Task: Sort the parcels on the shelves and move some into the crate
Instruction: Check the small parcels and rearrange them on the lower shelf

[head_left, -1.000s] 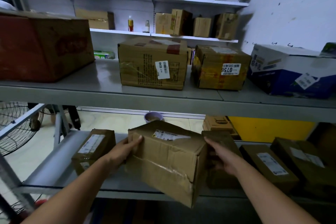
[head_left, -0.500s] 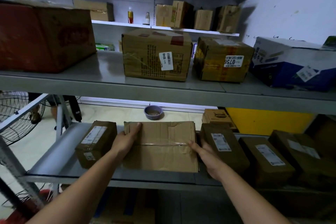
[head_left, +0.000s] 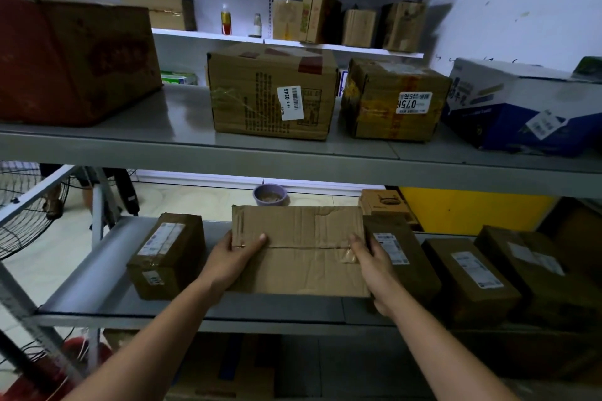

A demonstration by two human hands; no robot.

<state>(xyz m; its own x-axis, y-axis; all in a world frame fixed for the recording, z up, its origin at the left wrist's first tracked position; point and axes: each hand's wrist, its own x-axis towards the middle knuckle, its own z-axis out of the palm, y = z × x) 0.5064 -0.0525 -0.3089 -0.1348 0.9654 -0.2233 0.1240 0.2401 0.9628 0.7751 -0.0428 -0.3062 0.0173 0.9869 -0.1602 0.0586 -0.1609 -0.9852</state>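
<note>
A creased brown cardboard parcel (head_left: 301, 247) lies flat on the lower grey shelf (head_left: 234, 308), its taped seam facing up. My left hand (head_left: 236, 259) grips its left edge with the thumb on top. At its right edge my right hand (head_left: 371, 265) holds it the same way. A smaller labelled parcel (head_left: 166, 254) stands just left of it. Three dark labelled parcels, the nearest (head_left: 399, 254) almost touching my right hand, line the shelf to the right. No crate is in view.
The upper grey shelf (head_left: 182, 137) carries a large red-brown box (head_left: 71, 58), a box labelled 0246 (head_left: 272, 91), a taped box (head_left: 394, 99) and a blue-white carton (head_left: 527, 104). Behind are white wall shelves with small boxes. A fan (head_left: 22, 208) stands left; a purple bowl (head_left: 269, 194) sits on the floor.
One second ago I held the parcel tilted in front of the lower shelf. It now lies flat on the shelf between its neighbours, and both hands have slid to its side edges.
</note>
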